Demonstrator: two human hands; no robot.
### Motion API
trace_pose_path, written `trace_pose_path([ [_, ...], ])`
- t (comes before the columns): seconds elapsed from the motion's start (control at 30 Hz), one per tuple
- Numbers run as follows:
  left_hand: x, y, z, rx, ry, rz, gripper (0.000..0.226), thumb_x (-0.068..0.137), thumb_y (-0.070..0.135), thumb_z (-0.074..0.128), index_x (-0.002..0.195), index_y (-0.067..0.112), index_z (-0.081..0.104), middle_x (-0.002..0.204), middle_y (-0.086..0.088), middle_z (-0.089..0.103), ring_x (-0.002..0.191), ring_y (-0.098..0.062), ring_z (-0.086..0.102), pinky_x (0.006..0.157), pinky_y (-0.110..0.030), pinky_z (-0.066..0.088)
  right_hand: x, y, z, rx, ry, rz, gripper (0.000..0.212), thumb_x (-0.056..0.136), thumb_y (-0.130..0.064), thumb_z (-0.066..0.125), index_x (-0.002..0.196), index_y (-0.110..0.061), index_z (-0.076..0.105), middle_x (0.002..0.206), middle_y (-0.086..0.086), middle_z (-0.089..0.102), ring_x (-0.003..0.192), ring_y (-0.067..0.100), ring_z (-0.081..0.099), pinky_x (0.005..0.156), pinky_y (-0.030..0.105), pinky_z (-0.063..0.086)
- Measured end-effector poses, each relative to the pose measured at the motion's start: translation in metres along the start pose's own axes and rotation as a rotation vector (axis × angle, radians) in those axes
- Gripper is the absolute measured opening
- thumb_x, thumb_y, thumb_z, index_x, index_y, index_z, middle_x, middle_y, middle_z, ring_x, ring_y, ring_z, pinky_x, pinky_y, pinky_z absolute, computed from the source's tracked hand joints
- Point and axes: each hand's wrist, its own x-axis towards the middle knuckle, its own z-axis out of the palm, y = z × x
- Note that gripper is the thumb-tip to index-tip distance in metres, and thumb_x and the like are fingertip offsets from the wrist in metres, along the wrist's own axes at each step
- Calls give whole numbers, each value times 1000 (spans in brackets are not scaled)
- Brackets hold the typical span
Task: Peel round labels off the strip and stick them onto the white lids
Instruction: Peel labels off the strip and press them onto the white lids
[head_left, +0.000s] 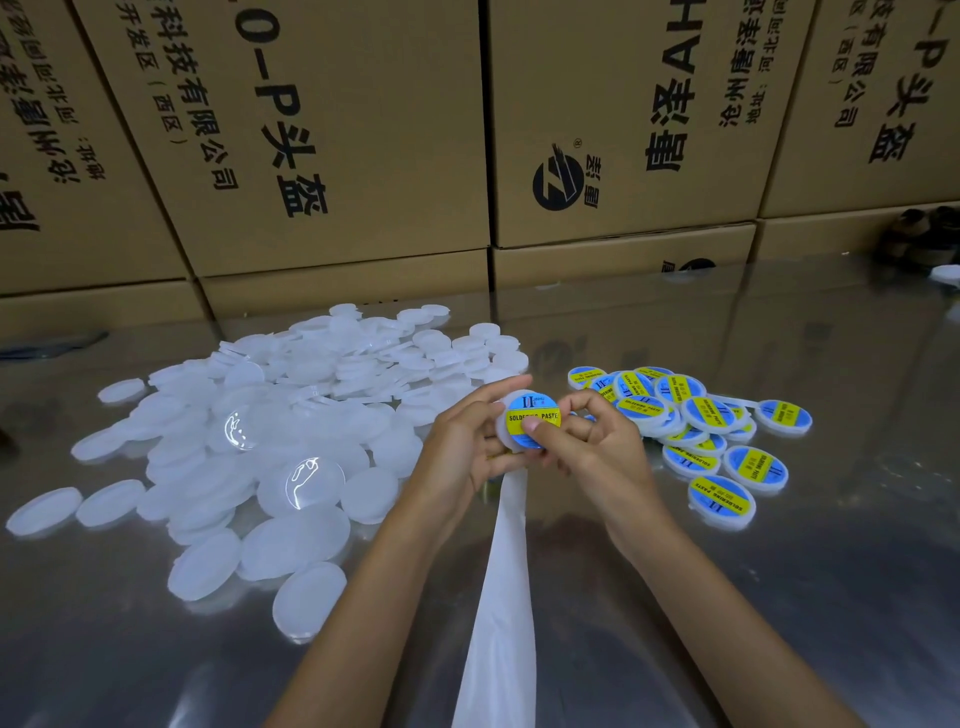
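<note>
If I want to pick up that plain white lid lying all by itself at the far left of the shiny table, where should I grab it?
Pinch the plain white round plastic lid by its thin rim, coming from its open left side. It lies flat on the shiny metal table, so there is nothing on top to grip, and another lid sits close on its right.

The white strip (501, 597) runs off the bottom edge, its top hidden behind the hands. The right thumb (537, 428) covers part of the label (532, 415). Dark objects (922, 236) at the counter's far right corner are too blurred to identify.
</note>
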Motion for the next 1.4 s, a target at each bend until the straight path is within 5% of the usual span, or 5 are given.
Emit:
trace_pose_path([
  [0.47, 3, -5, 3, 70, -13, 17, 36, 104, 7, 41, 124, 19, 68, 120, -15, 71, 110, -32, 70, 93, -43, 58, 4, 10, 1, -116, 75, -66, 29, 81, -6, 78, 79, -11, 49, 53, -3, 54, 59, 18, 50, 59, 26, 47],
  [0.6, 3, -5, 3, 10, -9, 10, 36, 104, 5, 40, 122, 18, 68, 119, -18, 71, 110, -33, 70, 88, -38, 61, 6, 16, 0, -210, 109, -114, 32, 79, -17, 81, 79, -16, 50, 48, -9, 49, 46, 6, 42, 50, 12, 38],
  [0.93, 2, -6, 0, -250, -77, -33, 36, 102, 6, 39, 131, 6, 61, 124, -24, 67, 112, -36, 66, 98, -48, 54, 1, 25, -2, -521, 121, -244, 65, 60, -72, 72, 67, -19, 36, 48, -14, 40, 47, 4, 34, 47, 16, 31],
  [1.27, 2, -4, -3, -276, -82, -57, 32, 101, 8, 45, 126, 6, 65, 117, -20, 71, 104, -33, 71, 85, -43, 62, 5, 23, -7, -534, 121, -338, 48, 100, -37, 52, 61, -18, 33, 48, -12, 41, 48, 5, 35, 49, 16, 30],
  [1.4, 3, -5, -4, -226, -63, -29, 31, 101, 10, 46, 124, 9, 67, 117, -17, 72, 104, -32, 71, 84, -42, 62, 4, 25, -6, -540, 107, -333, 47, 97, -43, 55, 61, -23, 33, 48, -15, 46, 48, 4, 39, 51, 16, 31],
])
